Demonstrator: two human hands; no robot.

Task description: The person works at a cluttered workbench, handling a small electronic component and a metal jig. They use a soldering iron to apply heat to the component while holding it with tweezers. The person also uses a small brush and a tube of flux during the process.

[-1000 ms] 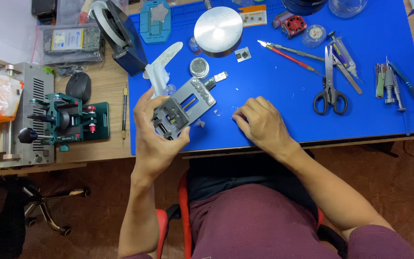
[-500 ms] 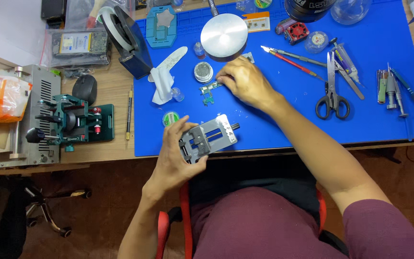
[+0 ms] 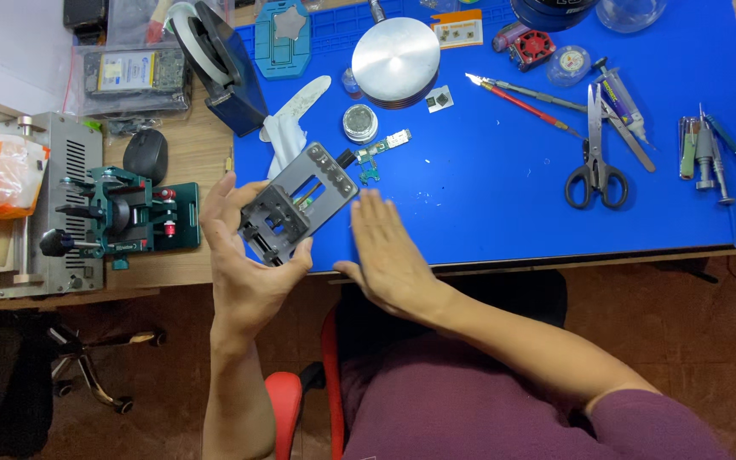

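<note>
My left hand (image 3: 244, 255) grips a grey metal clamp fixture (image 3: 297, 203), holding it tilted above the front edge of the blue mat (image 3: 504, 204). My right hand (image 3: 385, 251) is flat with straight fingers, palm toward the fixture, just to its right; touching or apart I cannot tell. Small green circuit board pieces (image 3: 376, 158) lie on the mat just beyond the fixture, next to a small round tin (image 3: 359, 122).
A round metal disc (image 3: 396, 61), white plastic piece (image 3: 296, 123), tape dispenser (image 3: 219, 60), scissors (image 3: 594, 166), tweezers, red-handled knife (image 3: 521, 100) and several small tools (image 3: 709, 153) lie on the mat. A green vise (image 3: 125, 213), mouse (image 3: 145, 155) and metal box (image 3: 48, 204) sit left.
My left hand raised the fixture and tipped it toward the mat. My right hand came back from the small parts on the mat and now is flat beside the fixture.
</note>
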